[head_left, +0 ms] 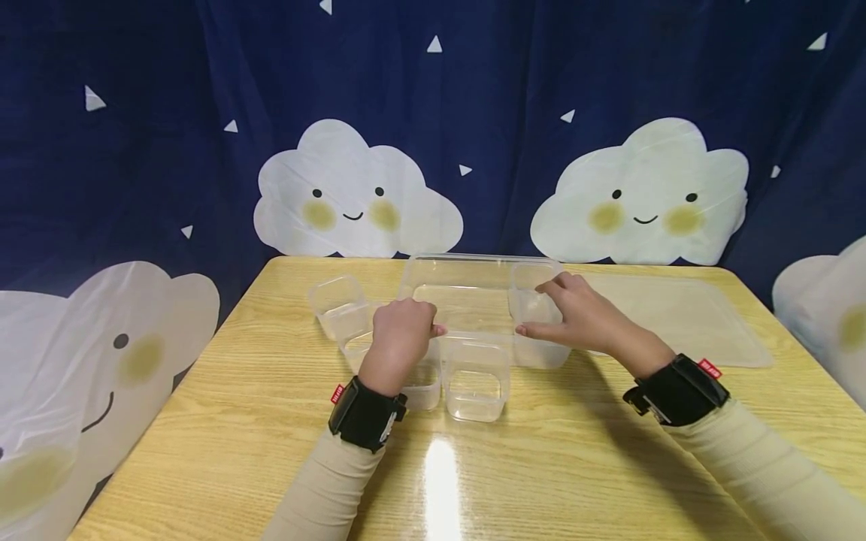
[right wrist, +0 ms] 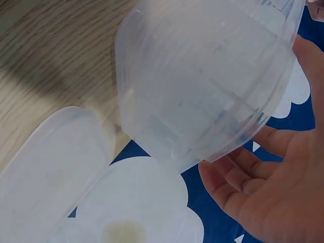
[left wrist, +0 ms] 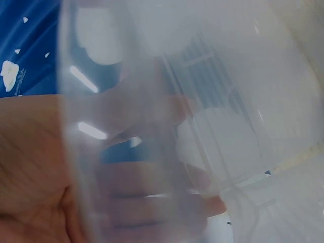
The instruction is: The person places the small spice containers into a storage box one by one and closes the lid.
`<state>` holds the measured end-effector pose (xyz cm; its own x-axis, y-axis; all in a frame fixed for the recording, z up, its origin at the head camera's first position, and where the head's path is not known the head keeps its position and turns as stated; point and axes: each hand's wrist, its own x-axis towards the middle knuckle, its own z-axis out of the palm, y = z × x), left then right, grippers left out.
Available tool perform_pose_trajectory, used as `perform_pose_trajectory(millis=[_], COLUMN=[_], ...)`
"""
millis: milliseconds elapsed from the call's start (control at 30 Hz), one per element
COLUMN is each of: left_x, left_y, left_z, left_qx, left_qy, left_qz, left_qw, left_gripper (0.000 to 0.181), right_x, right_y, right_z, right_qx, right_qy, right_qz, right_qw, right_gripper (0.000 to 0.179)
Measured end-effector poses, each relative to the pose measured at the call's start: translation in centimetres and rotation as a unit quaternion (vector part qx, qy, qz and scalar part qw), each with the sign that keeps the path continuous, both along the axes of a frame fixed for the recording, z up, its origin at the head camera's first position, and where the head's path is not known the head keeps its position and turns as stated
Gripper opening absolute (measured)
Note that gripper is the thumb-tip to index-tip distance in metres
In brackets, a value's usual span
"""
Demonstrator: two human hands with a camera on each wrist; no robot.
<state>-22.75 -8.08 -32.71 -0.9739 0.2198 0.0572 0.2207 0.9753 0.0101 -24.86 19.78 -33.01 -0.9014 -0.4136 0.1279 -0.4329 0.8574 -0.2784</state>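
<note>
A large clear plastic box (head_left: 460, 263) stands near the table's back edge. Inside its right end sits a small clear container (head_left: 531, 276). My right hand (head_left: 582, 315) reaches over that end, thumb and fingers at the small container's rim; in the right wrist view, fingers (right wrist: 243, 174) curve beside the clear plastic walls. My left hand (head_left: 401, 338) grips a small clear container (head_left: 424, 394) in front of the box. Through the blurred plastic in the left wrist view, curled fingers (left wrist: 136, 217) show. Another small container (head_left: 476, 383) stands just right of it.
More small clear containers (head_left: 338, 297) stand at the left, close together. A flat translucent lid (head_left: 676, 315) lies on the table to the right of the box. Behind the wooden table (head_left: 223, 436) hangs a dark blue curtain (head_left: 494, 90) with clouds.
</note>
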Motion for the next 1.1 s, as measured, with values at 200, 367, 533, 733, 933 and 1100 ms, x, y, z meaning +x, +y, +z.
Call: perform_pose_trajectory(millis=[200, 367, 533, 733, 933, 1100], left_x=[0.0, -0.1, -0.1, -0.1, -0.1, -0.1], left_y=[0.0, 0.1, 0.1, 0.0, 0.1, 0.0], left_z=[0.0, -0.1, -0.1, -0.1, -0.1, 0.0], left_qx=[0.0, 0.001, 0.0, -0.001, -0.002, -0.005], left_qy=[0.002, -0.004, -0.01, -0.011, -0.008, -0.01], left_qz=[0.0, -0.001, 0.0, 0.004, 0.0, 0.002], left_qw=[1.0, 1.0, 0.9999, 0.9999, 1.0, 0.9999], left_gripper=[0.029, 0.029, 0.03, 0.03, 0.03, 0.03], right_x=[-0.1, 0.0, 0.0, 0.3, 1.3, 2.2], right_y=[0.1, 0.3, 0.5, 0.6, 0.9, 1.2], right_z=[-0.2, -0.5, -0.6, -0.2, -0.4, -0.6], right_qx=[0.008, 0.008, 0.002, 0.011, 0.003, 0.014], right_qy=[-0.009, -0.027, -0.03, 0.003, 0.084, 0.09], right_qz=[0.01, 0.008, 0.015, 0.027, 0.114, 0.154], right_qw=[0.9999, 0.9996, 0.9994, 0.9996, 0.9899, 0.9838], right_gripper=[0.083, 0.08, 0.073, 0.063, 0.023, 0.022])
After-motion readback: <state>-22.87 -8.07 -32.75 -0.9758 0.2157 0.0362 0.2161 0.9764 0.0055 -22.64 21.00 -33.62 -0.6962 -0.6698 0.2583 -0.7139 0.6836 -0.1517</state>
